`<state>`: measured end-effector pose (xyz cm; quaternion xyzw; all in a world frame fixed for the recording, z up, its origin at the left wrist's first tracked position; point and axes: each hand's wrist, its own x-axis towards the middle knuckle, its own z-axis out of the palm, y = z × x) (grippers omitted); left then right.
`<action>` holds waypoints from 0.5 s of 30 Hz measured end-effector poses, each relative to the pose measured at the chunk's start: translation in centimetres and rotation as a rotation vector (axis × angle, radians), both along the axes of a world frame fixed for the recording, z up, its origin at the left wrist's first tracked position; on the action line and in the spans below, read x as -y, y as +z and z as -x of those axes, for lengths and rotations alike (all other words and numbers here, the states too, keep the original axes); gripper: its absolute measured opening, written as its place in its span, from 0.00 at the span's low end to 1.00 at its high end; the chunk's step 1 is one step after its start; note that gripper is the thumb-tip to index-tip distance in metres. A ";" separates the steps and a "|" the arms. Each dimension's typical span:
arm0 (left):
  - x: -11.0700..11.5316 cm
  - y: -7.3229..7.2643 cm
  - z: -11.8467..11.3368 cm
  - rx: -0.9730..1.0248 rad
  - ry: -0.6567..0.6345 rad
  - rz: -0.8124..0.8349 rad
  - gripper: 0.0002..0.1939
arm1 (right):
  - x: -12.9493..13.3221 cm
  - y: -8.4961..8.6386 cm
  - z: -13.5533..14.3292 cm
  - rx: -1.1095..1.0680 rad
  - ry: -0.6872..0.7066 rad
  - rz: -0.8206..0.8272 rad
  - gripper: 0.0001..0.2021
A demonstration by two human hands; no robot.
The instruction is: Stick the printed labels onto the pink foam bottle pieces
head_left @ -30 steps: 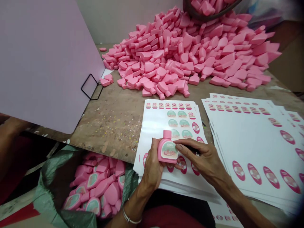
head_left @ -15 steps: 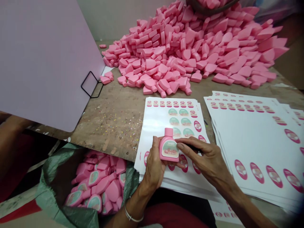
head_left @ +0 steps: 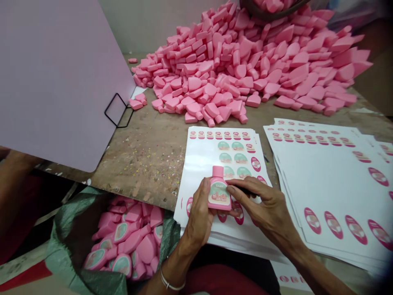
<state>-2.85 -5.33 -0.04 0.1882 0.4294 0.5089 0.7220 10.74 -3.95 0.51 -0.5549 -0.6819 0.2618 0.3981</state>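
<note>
A pink bottle (head_left: 218, 205) with a pink cap and a green and cream label stands upright over a sticker sheet (head_left: 202, 157). My left hand (head_left: 199, 213) wraps round its left side and back, fingertips showing below at the right. My right hand (head_left: 264, 205) pinches at the label's upper right edge with thumb and forefinger, and a thin dark tool (head_left: 247, 191) lies within its fingers. The label lies on the bottle's front. Green and pink oval stickers remain on the sheet around the bottle.
Many pink bottles (head_left: 202, 86) are heaped at the back. More sticker sheets (head_left: 316, 180) lie at the right. A green sack (head_left: 70, 250) of labelled bottles sits lower left. A pale board (head_left: 61, 82) with a black wire stand rises at the left, another person's arm (head_left: 15, 172) below it.
The bottle has turned slightly in my left hand, its label now facing more squarely towards me. Both hands have barely moved.
</note>
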 end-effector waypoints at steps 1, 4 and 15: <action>0.0 0.0 0.1 -0.020 -0.019 -0.023 0.24 | 0.0 0.0 0.0 0.032 0.004 -0.025 0.08; 0.2 0.0 0.3 -0.078 -0.101 -0.117 0.19 | -0.1 -0.1 -0.6 0.224 0.006 -0.143 0.10; 0.6 1.2 1.1 -0.018 -0.310 -0.115 0.23 | -2.7 0.2 0.7 -0.023 0.060 0.227 0.28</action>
